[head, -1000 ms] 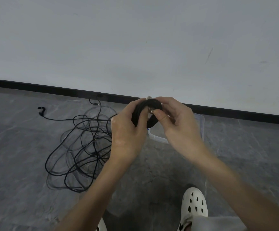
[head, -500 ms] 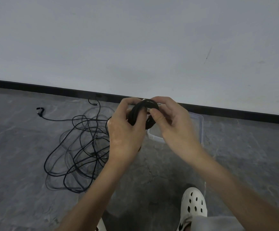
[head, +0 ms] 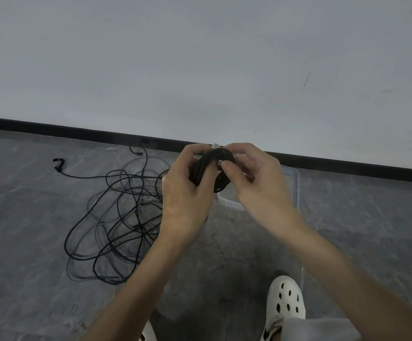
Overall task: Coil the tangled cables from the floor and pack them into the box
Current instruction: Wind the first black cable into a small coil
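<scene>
A small coil of black cable [head: 221, 179] is held up between both hands in front of me. My left hand [head: 186, 193] grips the coil's left side with thumb and fingers curled round it. My right hand [head: 256, 183] pinches the coil's right side, thumb on the front. A tangle of black cables [head: 119, 217] lies on the grey floor to the left, with one plug end [head: 58, 164] trailing far left. The clear plastic box [head: 296, 185] sits on the floor by the wall, mostly hidden behind my hands.
A white wall with a black skirting strip [head: 52, 127] runs across just beyond the box. My white perforated shoes [head: 286, 306] stand on the floor at the bottom, beside a grey trouser leg [head: 320, 328].
My hands and the coil have stayed nearly in place. The fingers shifted slightly around the coil and the right thumb moved over its front.
</scene>
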### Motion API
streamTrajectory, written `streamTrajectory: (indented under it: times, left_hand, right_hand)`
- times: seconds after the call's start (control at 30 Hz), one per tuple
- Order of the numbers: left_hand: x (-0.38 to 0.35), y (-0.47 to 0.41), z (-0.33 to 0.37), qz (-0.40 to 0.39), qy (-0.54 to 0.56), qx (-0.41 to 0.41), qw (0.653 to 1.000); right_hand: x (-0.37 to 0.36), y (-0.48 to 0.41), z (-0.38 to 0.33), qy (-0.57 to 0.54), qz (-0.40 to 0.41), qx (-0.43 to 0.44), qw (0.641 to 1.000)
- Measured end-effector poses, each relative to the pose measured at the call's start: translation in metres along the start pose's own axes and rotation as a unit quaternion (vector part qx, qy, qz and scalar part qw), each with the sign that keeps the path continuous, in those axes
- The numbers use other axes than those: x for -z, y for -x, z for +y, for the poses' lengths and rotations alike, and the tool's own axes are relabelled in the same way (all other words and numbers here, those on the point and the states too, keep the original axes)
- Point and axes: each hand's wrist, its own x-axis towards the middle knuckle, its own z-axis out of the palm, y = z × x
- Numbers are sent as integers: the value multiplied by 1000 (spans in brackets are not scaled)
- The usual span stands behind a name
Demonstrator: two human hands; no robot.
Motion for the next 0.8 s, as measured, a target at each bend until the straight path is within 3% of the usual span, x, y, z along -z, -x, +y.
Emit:
streamTrajectory:
  times: [0.2,0.33,0.5,0.8]
  left_hand:
    - [-1,0,-1,-22,-21,-35,999]
    - [-2,1,0,-28,-60,-47,997]
    - [0,0,-1,-10,-57,-8,998]
    - [1,0,-3,-16,-89,-35,995]
  right_hand:
    - [5,-2,1,-15,19,-12,1000]
    - [7,-5,4,7,-25,-32,999]
    - [7,-6,1,5,-61,-18,998]
    - [7,-6,0,50,-33,-13,998]
